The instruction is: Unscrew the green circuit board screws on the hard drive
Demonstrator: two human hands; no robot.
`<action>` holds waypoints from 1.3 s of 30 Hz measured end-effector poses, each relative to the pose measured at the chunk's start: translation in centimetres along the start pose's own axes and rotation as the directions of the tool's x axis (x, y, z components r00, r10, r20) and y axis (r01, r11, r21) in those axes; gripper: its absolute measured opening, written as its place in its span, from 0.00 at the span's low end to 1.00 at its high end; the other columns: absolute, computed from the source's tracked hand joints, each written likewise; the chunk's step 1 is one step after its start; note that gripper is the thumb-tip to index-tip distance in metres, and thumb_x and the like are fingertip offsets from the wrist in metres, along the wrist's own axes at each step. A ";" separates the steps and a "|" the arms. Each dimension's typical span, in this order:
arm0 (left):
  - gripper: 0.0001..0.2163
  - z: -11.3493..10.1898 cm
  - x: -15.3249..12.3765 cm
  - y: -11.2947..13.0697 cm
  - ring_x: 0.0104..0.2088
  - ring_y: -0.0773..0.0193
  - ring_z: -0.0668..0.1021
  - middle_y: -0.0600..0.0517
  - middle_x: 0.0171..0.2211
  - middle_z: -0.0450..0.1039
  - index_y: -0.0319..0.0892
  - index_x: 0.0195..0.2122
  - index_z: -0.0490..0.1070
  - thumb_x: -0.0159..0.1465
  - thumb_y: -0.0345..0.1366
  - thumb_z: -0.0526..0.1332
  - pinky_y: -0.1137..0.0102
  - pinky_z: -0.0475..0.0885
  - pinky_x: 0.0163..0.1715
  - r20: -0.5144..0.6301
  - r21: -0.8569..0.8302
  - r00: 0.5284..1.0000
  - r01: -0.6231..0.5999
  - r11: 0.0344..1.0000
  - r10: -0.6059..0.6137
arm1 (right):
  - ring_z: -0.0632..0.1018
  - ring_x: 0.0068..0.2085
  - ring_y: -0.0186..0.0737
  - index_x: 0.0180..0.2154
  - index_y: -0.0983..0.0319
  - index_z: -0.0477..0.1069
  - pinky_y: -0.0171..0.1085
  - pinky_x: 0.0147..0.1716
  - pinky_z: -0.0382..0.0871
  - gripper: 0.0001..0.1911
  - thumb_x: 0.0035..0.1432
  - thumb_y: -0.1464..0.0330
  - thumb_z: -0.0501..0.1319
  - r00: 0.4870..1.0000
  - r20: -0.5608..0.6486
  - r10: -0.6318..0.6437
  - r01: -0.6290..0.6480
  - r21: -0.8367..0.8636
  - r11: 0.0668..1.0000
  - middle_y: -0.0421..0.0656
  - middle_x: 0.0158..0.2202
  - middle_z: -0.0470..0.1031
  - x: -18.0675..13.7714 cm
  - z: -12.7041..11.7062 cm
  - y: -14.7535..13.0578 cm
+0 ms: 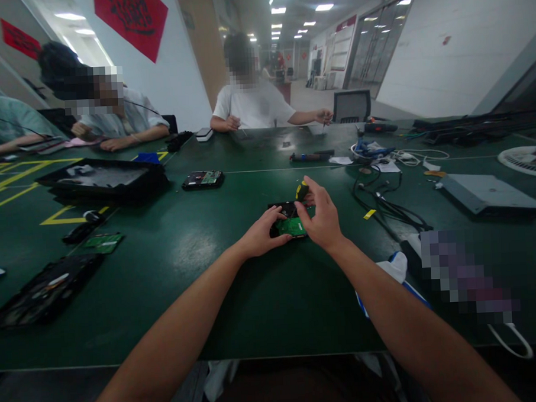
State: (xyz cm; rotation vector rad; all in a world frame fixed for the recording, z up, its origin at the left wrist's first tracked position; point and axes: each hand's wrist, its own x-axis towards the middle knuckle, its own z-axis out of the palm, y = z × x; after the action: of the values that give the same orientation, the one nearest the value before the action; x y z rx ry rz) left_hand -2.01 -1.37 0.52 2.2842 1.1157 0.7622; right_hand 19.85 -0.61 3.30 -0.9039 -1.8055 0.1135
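A black hard drive with a green circuit board [290, 226] lies on the dark green table [236, 297] in front of me. My left hand [263, 232] grips its left edge, fingers curled over it. My right hand [321, 215] is closed round a screwdriver with a yellow and black handle [301, 191], held upright over the drive's right side. The tip of the tool is hidden behind my fingers.
A second hard drive [203, 179] lies farther back, a black tray [102, 180] and loose boards [103, 241] to the left. Tangled cables [386, 205] and a grey box [487, 192] sit on the right. Other people [255, 101] work across the table.
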 end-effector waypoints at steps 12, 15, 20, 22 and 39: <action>0.28 0.0 0.0 -0.1 0.74 0.48 0.55 0.42 0.71 0.59 0.46 0.60 0.68 0.62 0.49 0.69 0.49 0.56 0.72 -0.008 0.001 1.000 -0.007 1.000 0.007 | 0.80 0.47 0.48 0.70 0.50 0.54 0.54 0.47 0.83 0.33 0.68 0.65 0.60 1.000 -0.016 -0.003 0.003 -0.006 1.000 0.50 0.60 0.69 0.0 0.0 0.1; 0.28 0.0 0.0 0.0 0.74 0.47 0.56 0.42 0.71 0.60 0.45 0.59 0.68 0.61 0.49 0.69 0.49 0.56 0.71 -0.009 0.002 1.000 -0.012 1.000 0.012 | 0.80 0.46 0.48 0.69 0.49 0.54 0.55 0.46 0.83 0.33 0.67 0.64 0.61 1.000 -0.015 -0.009 0.009 -0.012 1.000 0.49 0.58 0.70 0.0 -0.1 0.0; 0.27 0.1 -0.1 0.0 0.74 0.48 0.56 0.42 0.71 0.59 0.45 0.60 0.68 0.62 0.49 0.69 0.50 0.55 0.72 -0.012 0.006 1.000 -0.010 1.000 0.010 | 0.80 0.48 0.48 0.71 0.49 0.51 0.55 0.49 0.82 0.34 0.68 0.66 0.59 1.000 -0.011 -0.020 0.020 0.009 1.000 0.50 0.61 0.69 0.0 0.0 0.0; 0.28 0.1 -0.1 -0.1 0.74 0.48 0.56 0.41 0.71 0.59 0.44 0.60 0.68 0.62 0.50 0.68 0.50 0.55 0.72 -0.010 0.009 1.000 -0.015 1.000 0.015 | 0.80 0.47 0.48 0.70 0.50 0.53 0.54 0.48 0.82 0.33 0.68 0.66 0.60 1.000 -0.016 -0.022 0.022 0.003 1.000 0.50 0.60 0.68 0.0 0.0 0.0; 0.27 0.1 -0.1 -0.1 0.74 0.48 0.56 0.42 0.72 0.58 0.45 0.60 0.68 0.62 0.48 0.68 0.50 0.55 0.72 -0.006 0.002 1.000 0.001 1.000 -0.001 | 0.80 0.43 0.42 0.69 0.50 0.56 0.48 0.45 0.83 0.33 0.66 0.67 0.62 1.000 -0.026 -0.014 0.015 0.047 0.999 0.49 0.57 0.68 0.2 -0.1 -0.1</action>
State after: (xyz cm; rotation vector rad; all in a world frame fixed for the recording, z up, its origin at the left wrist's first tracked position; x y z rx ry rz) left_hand -2.01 -1.40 0.38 2.2841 1.1212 0.7680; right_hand 19.85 -0.65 3.53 -0.8547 -1.7785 0.1344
